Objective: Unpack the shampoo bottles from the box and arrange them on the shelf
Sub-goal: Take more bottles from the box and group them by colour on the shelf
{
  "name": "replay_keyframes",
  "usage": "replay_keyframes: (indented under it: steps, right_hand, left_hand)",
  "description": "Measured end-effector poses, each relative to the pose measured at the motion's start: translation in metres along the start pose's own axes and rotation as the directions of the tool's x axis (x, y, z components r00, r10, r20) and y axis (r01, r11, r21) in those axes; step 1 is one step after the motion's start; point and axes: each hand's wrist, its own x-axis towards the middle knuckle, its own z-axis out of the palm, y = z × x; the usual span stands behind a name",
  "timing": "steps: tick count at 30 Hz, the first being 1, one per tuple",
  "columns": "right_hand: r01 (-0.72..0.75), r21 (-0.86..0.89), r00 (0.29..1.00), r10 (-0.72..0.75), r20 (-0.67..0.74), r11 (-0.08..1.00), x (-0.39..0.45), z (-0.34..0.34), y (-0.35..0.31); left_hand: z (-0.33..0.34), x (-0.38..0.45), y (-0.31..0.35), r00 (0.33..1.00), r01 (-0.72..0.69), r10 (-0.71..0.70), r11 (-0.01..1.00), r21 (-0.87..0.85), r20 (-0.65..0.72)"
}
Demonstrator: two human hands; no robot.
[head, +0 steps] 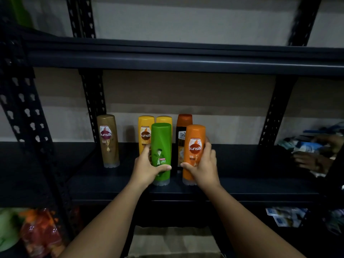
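Reaching forward over the dark metal shelf board (260, 185), both bare forearms angled inward from the bottom corners. Left hand (147, 167) wrapped round the lower half of the green plastic shampoo bottle (161, 146), thumb across the front, fingers curled behind; bottle upright, cap-down, base on the shelf near the front edge. Right hand (203, 164) clasping the orange plastic shampoo bottle (194, 144) from the right side, thumb on the label's lower edge, fingers round the back; also upright on its cap, just beside the green one with a narrow gap between. Behind these, closer to the wall: two yellow plastic bottles (146, 133) side by side, partly hidden by the green one, and a dark bottle with a rust-orange top (183, 131) behind the orange one. Further left, standing apart, a brown-gold plastic bottle (108, 140). Below the shelf, between the forearms, a tan cardboard box (173, 241). At far right, blurred blue-and-white packets (307, 146).
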Motion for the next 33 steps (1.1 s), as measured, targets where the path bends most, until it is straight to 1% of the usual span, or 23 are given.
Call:
replay_keyframes:
  steps: [2, 4, 7, 9, 10, 11, 12, 13, 14, 15, 16, 17, 18, 19, 20, 23, 26, 28, 29, 31, 32, 33]
  right_hand:
    - [-0.006, -0.007, 1.0, 0.006, -0.002, 1.0, 0.0, 0.001, 0.002]
    - [-0.01, -0.001, 1.0, 0.01, 0.002, 1.0, 0.0, 0.001, 0.003]
    - [-0.013, -0.001, 0.999, 0.013, 0.05, 1.0, -0.003, -0.001, 0.004]
    - [-0.01, 0.024, 0.998, 0.008, 0.07, 1.0, -0.006, -0.003, 0.006]
    - [-0.007, 0.039, 0.997, 0.005, 0.073, 0.999, -0.007, -0.005, 0.006]
    - [-0.002, 0.054, 0.997, -0.001, 0.071, 0.999, -0.008, -0.006, 0.006]
    - [0.006, 0.065, 0.998, -0.011, 0.065, 0.998, -0.008, -0.007, 0.005]
    - [0.017, 0.071, 0.998, -0.021, 0.055, 0.997, -0.008, -0.008, 0.004]
    - [0.029, 0.075, 0.999, -0.032, 0.044, 0.997, -0.008, -0.008, 0.002]
    - [0.04, 0.077, 0.999, -0.042, 0.034, 0.996, -0.007, -0.008, 0.0]
    - [0.049, 0.076, 0.998, -0.051, 0.026, 0.996, -0.007, -0.009, -0.003]
    - [0.056, 0.074, 0.998, -0.057, 0.017, 0.996, -0.007, -0.009, -0.005]
    - [0.059, 0.07, 0.998, -0.059, 0.011, 0.996, -0.007, -0.009, -0.007]
    - [0.06, 0.066, 0.998, -0.061, 0.008, 0.996, -0.007, -0.008, -0.008]
    - [0.057, 0.066, 0.998, -0.058, 0.009, 0.996, -0.007, -0.008, -0.008]
    - [0.039, 0.064, 0.999, -0.041, 0.022, 0.997, -0.007, -0.007, -0.007]
    - [0.024, 0.044, 0.999, -0.026, 0.04, 0.999, -0.007, -0.008, -0.006]
    - [0.016, 0.037, 0.999, -0.017, 0.044, 0.999, -0.006, -0.008, -0.005]
    - [0.013, 0.036, 0.999, -0.015, 0.042, 0.999, -0.007, -0.008, -0.005]
    - [0.005, 0.038, 0.999, -0.006, 0.043, 0.999, -0.006, -0.009, -0.005]
    - [0.0, 0.042, 0.999, -0.002, 0.05, 0.999, -0.006, -0.009, -0.005]
    - [-0.005, 0.042, 0.999, 0.003, 0.053, 0.999, -0.006, -0.009, -0.006]
  left_hand:
    - [-0.003, -0.003, 0.002, 1.0, 0.014, -0.014, 1.0, 0.004, 0.027]
    - [-0.007, -0.009, 0.003, 0.996, 0.018, -0.019, 1.0, 0.011, 0.087]
    - [-0.014, -0.019, -0.004, 0.988, -0.038, 0.035, 0.999, 0.02, 0.149]
    - [-0.019, -0.027, -0.01, 0.992, -0.087, 0.081, 0.994, 0.063, 0.096]
    - [-0.022, -0.029, -0.011, 0.99, -0.142, 0.139, 0.977, 0.162, 0.027]
    - [-0.025, -0.03, -0.013, 0.968, -0.22, 0.248, 0.916, 0.335, -0.041]
    - [-0.028, -0.028, -0.013, 0.909, -0.315, 0.412, 0.773, 0.55, -0.058]
    - [-0.03, -0.024, -0.012, 0.817, -0.399, 0.577, 0.548, 0.735, 0.013]
    - [-0.032, -0.019, -0.008, 0.721, -0.456, 0.677, 0.303, 0.837, 0.148]
    - [-0.034, -0.015, -0.003, 0.65, -0.501, 0.696, 0.092, 0.861, 0.304]
    - [-0.035, -0.01, 0.0, 0.592, -0.529, 0.671, -0.093, 0.844, 0.445]
    - [-0.036, -0.007, 0.005, 0.555, -0.528, 0.625, -0.246, 0.813, 0.549]
    - [-0.036, -0.004, 0.008, 0.541, -0.509, 0.572, -0.361, 0.781, 0.617]
    - [-0.036, -0.001, 0.012, 0.542, -0.498, 0.51, -0.446, 0.744, 0.668]
    - [-0.035, 0.001, 0.015, 0.548, -0.497, 0.452, -0.501, 0.709, 0.704]
    - [-0.03, 0.008, 0.024, 0.551, -0.512, 0.316, -0.602, 0.612, 0.772]
    - [-0.027, 0.008, 0.035, 0.539, -0.552, 0.263, -0.608, 0.571, 0.8]
    - [-0.024, 0.006, 0.043, 0.551, -0.561, 0.211, -0.622, 0.546, 0.807]
    - [-0.024, 0.006, 0.043, 0.57, -0.553, 0.171, -0.644, 0.529, 0.804]
    - [-0.025, 0.007, 0.042, 0.628, -0.515, 0.121, -0.676, 0.527, 0.769]
    - [-0.027, 0.006, 0.042, 0.676, -0.487, 0.119, -0.668, 0.563, 0.727]
    - [-0.029, 0.006, 0.043, 0.725, -0.458, 0.138, -0.635, 0.622, 0.675]
